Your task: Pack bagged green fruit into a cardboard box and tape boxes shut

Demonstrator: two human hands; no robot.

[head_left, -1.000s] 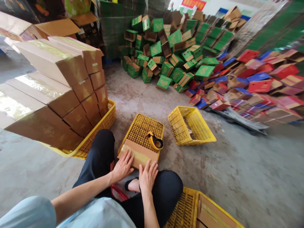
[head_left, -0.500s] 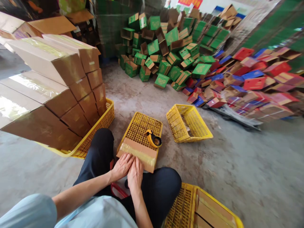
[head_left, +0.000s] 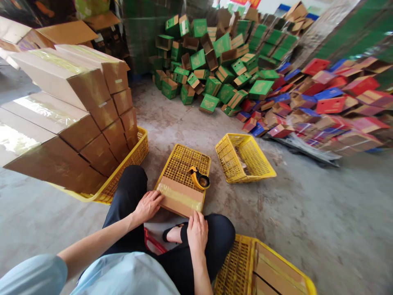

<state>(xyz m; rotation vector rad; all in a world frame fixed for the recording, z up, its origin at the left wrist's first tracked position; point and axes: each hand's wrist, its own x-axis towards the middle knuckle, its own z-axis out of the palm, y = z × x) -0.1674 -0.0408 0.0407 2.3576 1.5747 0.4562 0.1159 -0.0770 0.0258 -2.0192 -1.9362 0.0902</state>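
Note:
A flat cardboard box (head_left: 181, 196) with clear yellowish tape along its top lies on an upturned yellow crate (head_left: 184, 162) between my knees. My left hand (head_left: 149, 205) grips the box's left end, fingers bent over the corner. At the near right corner, my right hand (head_left: 197, 231) has its fingers curled on the edge; the thumbs are mostly hidden. Just beyond the box, a yellow and black tape dispenser (head_left: 199, 179) rests on the crate's mesh.
To the left, taped cartons (head_left: 89, 135) are stacked in a yellow crate (head_left: 139, 151). Another yellow crate (head_left: 254, 159) stands ahead right; one holding cardboard boxes (head_left: 276, 266) is by my right knee. Farther off lie piles of green boxes (head_left: 211, 86) and red and blue boxes (head_left: 330, 107).
My hands have moved apart from the middle of the box's near edge, the left to its left end, the right to its near right corner. The box has shifted slightly away from me.

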